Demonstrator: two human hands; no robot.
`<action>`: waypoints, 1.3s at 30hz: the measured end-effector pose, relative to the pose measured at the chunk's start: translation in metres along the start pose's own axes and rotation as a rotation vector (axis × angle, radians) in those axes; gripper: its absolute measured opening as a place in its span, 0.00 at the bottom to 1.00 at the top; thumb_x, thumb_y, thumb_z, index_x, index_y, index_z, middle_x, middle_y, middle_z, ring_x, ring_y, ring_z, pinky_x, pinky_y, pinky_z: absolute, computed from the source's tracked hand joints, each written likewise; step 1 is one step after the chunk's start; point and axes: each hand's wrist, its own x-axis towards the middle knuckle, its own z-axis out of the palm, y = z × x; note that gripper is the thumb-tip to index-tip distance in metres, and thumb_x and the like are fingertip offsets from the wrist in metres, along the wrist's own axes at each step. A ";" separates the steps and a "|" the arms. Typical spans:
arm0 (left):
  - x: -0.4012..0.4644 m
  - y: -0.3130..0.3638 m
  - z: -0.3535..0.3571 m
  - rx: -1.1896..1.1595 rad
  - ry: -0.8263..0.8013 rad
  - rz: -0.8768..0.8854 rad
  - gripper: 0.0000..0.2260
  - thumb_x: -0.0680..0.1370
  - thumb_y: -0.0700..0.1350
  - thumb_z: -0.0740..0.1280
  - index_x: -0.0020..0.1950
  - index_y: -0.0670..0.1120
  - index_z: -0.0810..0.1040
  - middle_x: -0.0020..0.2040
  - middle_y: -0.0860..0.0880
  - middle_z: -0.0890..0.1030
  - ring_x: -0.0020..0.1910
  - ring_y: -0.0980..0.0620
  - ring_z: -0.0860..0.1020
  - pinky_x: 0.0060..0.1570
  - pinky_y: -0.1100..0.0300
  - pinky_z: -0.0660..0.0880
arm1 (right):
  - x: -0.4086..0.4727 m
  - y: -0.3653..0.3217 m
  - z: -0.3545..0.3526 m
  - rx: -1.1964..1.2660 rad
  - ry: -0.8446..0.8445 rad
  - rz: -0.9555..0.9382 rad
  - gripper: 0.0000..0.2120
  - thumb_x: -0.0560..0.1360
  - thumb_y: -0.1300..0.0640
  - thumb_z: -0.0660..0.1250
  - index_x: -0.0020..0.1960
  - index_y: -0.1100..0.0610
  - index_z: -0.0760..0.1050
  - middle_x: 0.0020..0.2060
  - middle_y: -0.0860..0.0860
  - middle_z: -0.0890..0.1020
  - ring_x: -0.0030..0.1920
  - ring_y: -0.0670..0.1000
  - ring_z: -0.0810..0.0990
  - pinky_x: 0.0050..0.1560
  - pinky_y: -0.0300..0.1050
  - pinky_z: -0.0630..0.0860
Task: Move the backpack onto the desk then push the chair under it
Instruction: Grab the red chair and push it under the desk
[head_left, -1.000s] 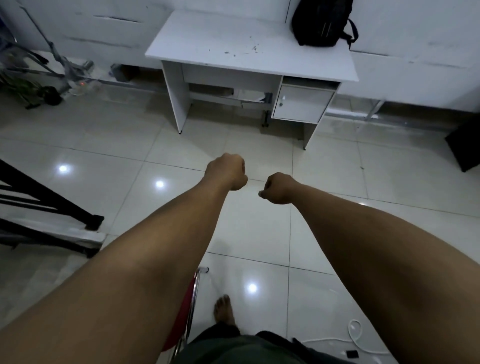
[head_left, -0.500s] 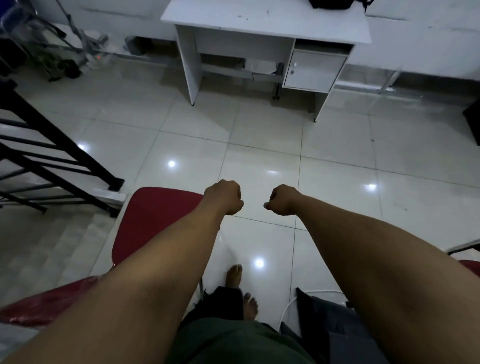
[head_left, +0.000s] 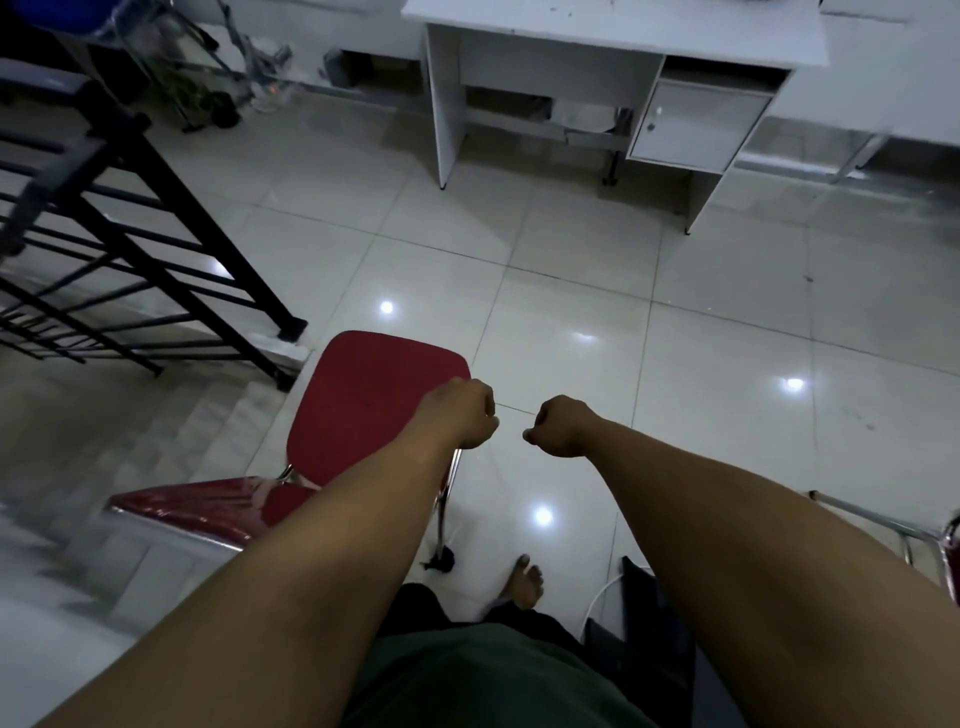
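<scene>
Chair (head_left: 363, 410), red-seated, stands on the floor well apart from the counter (head_left: 613, 36), below the left hand (head_left: 460, 413). Both hands are clenched, nothing grasped; right hand (head_left: 563, 426) beside. The backrest should be gripped and pushed straight; the railing (head_left: 156, 249) crowds the left, with open tile ahead.

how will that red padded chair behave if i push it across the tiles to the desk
The red padded chair with chrome legs looks light, so it should move easily. The glossy white floor tiles probably let its feet slide. Pushed high on the backrest, it might tip or chatter at grout lines.
</scene>
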 end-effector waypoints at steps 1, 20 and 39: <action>-0.004 -0.006 0.001 -0.001 0.002 0.001 0.08 0.75 0.51 0.67 0.52 0.53 0.82 0.55 0.49 0.81 0.52 0.47 0.79 0.45 0.57 0.71 | -0.001 -0.005 0.005 0.006 -0.002 -0.004 0.19 0.78 0.50 0.64 0.60 0.64 0.76 0.58 0.57 0.79 0.58 0.58 0.77 0.56 0.48 0.75; -0.072 -0.169 -0.012 0.122 -0.126 0.261 0.09 0.76 0.52 0.70 0.55 0.52 0.82 0.56 0.48 0.82 0.54 0.46 0.80 0.54 0.51 0.77 | -0.031 -0.158 0.133 0.190 0.078 0.086 0.13 0.77 0.50 0.65 0.54 0.60 0.77 0.54 0.58 0.81 0.54 0.58 0.78 0.47 0.45 0.73; -0.144 -0.295 -0.003 -0.033 -0.092 0.167 0.15 0.78 0.61 0.64 0.47 0.50 0.81 0.46 0.49 0.82 0.45 0.48 0.79 0.47 0.53 0.77 | -0.065 -0.251 0.197 0.051 0.077 0.089 0.15 0.68 0.57 0.73 0.54 0.59 0.78 0.46 0.56 0.82 0.44 0.55 0.80 0.42 0.45 0.77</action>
